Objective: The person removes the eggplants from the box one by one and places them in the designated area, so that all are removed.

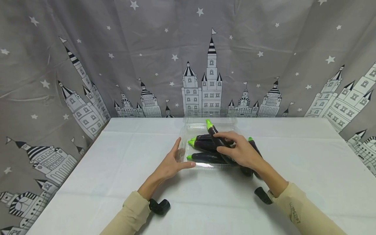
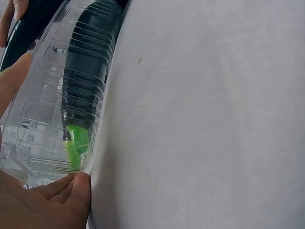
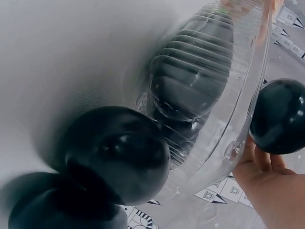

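My right hand (image 1: 242, 151) grips a dark purple eggplant (image 1: 215, 138) with a green stem end, tilted over a clear plastic container (image 1: 182, 133). Several eggplants lie lengthwise inside the container, one of them an eggplant (image 1: 207, 158) along the near wall, green end to the left. At the container's front left corner, my left hand (image 1: 168, 164) has its fingers along the left side and its thumb stretched across the front. In the left wrist view, its fingertips (image 2: 78, 186) touch the end wall low down. In the right wrist view, the held eggplant's rounded end (image 3: 281, 117) shows beyond the rim.
The container's clear lid (image 1: 210, 120) stands open at the back. Right of the container, two more eggplants lie on the white tablecloth (image 1: 97, 169), their rounded ends (image 3: 116, 155) side by side. A grey curtain (image 1: 147, 49) printed with castles hangs behind the table.
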Demonstrator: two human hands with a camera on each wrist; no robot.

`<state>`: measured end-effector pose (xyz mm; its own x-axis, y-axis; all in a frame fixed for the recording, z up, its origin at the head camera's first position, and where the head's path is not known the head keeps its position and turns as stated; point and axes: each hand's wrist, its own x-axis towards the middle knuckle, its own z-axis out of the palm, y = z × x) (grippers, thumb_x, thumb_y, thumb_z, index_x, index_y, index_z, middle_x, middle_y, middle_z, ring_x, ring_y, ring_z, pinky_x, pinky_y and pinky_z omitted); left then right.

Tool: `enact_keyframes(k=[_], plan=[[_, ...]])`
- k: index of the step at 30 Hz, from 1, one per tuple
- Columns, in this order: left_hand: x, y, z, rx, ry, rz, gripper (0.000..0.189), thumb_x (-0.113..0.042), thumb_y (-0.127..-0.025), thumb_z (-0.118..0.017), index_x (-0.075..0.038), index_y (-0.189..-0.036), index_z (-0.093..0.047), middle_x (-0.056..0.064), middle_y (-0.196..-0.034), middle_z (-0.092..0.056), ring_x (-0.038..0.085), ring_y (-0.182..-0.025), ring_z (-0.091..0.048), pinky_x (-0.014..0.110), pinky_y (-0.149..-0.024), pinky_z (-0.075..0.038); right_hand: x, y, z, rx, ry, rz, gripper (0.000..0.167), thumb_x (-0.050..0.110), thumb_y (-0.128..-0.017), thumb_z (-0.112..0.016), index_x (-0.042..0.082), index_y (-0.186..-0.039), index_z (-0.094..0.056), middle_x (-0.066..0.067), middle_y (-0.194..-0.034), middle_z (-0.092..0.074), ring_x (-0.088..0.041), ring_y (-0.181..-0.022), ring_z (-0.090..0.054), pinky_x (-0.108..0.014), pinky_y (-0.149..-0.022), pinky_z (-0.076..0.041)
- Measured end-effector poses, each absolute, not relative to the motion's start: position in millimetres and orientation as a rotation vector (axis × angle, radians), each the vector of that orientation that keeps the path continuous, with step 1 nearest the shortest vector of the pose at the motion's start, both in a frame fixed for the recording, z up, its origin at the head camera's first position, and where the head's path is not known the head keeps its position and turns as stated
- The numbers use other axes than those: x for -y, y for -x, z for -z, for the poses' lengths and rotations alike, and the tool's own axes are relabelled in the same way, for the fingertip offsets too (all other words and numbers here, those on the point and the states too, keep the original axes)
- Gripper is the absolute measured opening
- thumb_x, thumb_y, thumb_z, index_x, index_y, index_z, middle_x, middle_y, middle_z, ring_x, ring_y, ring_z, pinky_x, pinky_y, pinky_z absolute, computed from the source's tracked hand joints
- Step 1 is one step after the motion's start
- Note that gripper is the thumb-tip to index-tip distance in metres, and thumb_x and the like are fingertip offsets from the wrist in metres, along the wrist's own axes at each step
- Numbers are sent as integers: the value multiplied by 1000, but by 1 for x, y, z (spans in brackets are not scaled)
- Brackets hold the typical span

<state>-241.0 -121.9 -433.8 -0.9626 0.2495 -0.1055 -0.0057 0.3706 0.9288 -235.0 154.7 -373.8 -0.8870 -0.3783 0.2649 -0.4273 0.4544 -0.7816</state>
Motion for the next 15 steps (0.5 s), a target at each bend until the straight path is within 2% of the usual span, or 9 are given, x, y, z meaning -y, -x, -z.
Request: enact_keyframes(k=[5,8,15], plan=[[123,240,433,-2409,-220,-1618,116,-36,-75,-86,-26,-160,-7,22,-158,-24,38,-146,-19,60,-112,-19,-158,233,372,2669,-632,-1497,46,16,-90,-72,10,-134,-61,-16,-129,-58,-33,-104,-59,-43,-81,-53],[124,241,434,-2404,-228,-1622,116,-36,-76,-86,-26,-160,-7,23,-158,-25,39,-145,-19,61,-112,-19,-161,231,370,2677,-587,-1596,52,17,-89,-73,10,-137,-56,-20,-128,-57,-36,-104,-60,-40,-76,-53],[123,241,434,-2387,-235,-1632,116,-35,-76,-85,-26,-160,-7,23,-157,-26,38,-145,-21,59,-112,-22,-166,230,373,2673,-555,-1739,61,15,-85,-75,13,-142,-51,-21,-136,-52,-39,-121,-53,-50,-88,-50]])
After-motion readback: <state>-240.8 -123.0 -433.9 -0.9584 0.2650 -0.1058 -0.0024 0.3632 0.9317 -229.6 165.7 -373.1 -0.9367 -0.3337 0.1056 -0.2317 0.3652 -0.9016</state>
